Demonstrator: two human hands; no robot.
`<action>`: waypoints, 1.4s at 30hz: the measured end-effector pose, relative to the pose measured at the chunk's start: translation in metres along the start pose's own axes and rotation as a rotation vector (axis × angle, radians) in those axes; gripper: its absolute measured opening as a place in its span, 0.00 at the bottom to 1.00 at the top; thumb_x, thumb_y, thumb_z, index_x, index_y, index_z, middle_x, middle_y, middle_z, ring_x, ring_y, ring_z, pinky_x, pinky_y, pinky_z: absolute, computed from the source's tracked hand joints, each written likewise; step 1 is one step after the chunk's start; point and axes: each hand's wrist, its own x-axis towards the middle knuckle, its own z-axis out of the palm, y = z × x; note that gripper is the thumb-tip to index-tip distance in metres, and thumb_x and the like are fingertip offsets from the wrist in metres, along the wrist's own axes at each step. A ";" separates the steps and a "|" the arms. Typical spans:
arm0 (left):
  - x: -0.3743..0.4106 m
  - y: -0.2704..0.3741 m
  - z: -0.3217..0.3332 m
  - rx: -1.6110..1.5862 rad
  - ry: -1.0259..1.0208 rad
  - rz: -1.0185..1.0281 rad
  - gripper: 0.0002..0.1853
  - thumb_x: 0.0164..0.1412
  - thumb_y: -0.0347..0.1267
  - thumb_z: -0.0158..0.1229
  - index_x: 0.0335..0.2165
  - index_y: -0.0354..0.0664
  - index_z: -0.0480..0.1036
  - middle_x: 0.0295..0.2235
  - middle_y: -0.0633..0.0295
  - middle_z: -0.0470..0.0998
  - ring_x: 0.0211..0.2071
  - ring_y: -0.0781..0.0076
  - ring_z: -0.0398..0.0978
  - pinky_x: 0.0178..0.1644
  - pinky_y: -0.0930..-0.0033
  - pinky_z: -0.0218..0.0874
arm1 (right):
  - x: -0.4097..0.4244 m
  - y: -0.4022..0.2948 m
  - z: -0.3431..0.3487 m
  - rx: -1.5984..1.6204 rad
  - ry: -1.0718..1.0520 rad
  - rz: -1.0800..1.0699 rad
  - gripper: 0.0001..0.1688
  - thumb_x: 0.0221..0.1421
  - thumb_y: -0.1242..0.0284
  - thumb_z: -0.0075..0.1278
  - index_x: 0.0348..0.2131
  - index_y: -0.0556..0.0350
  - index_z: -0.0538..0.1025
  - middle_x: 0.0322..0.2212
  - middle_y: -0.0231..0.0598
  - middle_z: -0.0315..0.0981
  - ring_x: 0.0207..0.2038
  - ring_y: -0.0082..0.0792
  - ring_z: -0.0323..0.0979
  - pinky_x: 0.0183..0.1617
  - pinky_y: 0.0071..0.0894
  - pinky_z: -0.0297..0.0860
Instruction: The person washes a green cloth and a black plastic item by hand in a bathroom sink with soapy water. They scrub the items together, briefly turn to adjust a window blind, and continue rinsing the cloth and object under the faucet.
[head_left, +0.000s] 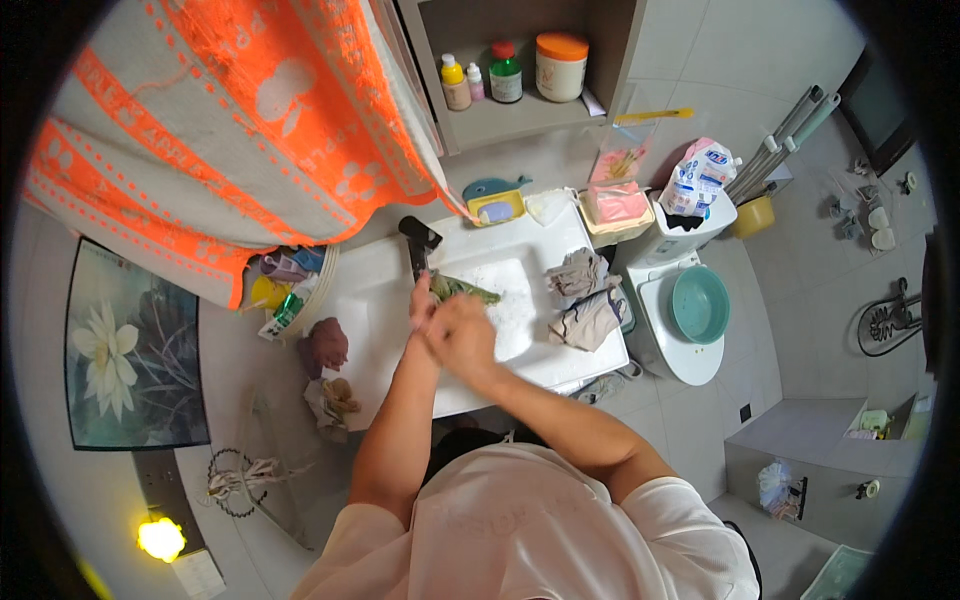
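Both hands meet over the white sink (506, 330), just below the black faucet (418, 244). My left hand (424, 307) is closed around part of a green cloth (469, 289), whose loose end trails to the right over the basin. My right hand (463, 330) is blurred and presses against the left one; whether it grips the cloth too is hidden. A crumpled grey-brown cloth (577, 274) and a folded beige cloth with dark trim (589, 319) lie on the sink's right side. Dark red cloth (326, 345) and beige cloth (330, 405) rest at its left edge.
Behind the basin stand a yellow soap dish (496, 208) and a tissue box (616, 214). A toilet with a teal basin (700, 305) on its lid is at the right. An orange-and-grey towel (247, 112) hangs upper left, near a shelf (517, 131) with bottles.
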 end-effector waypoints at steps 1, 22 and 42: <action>0.003 -0.001 -0.019 -0.080 -0.271 0.016 0.17 0.68 0.48 0.50 0.35 0.49 0.73 0.33 0.62 0.77 0.36 0.63 0.77 0.44 0.56 0.70 | -0.001 -0.007 0.007 -0.046 -0.057 0.035 0.16 0.53 0.62 0.57 0.19 0.50 0.78 0.26 0.46 0.73 0.32 0.53 0.73 0.36 0.52 0.68; 0.024 -0.002 -0.081 -0.049 -0.486 -0.118 0.19 0.67 0.48 0.47 0.43 0.48 0.74 0.38 0.60 0.80 0.41 0.59 0.78 0.50 0.55 0.69 | 0.009 0.032 0.033 -0.173 -0.118 0.314 0.27 0.59 0.51 0.53 0.20 0.51 0.83 0.23 0.49 0.78 0.26 0.54 0.77 0.30 0.51 0.71; 0.006 -0.025 -0.041 0.137 -0.112 0.082 0.24 0.69 0.57 0.49 0.35 0.49 0.71 0.28 0.65 0.76 0.31 0.66 0.76 0.38 0.63 0.70 | -0.032 -0.007 -0.027 -0.033 -0.272 -0.058 0.15 0.48 0.64 0.66 0.31 0.52 0.78 0.28 0.42 0.72 0.33 0.51 0.76 0.37 0.42 0.73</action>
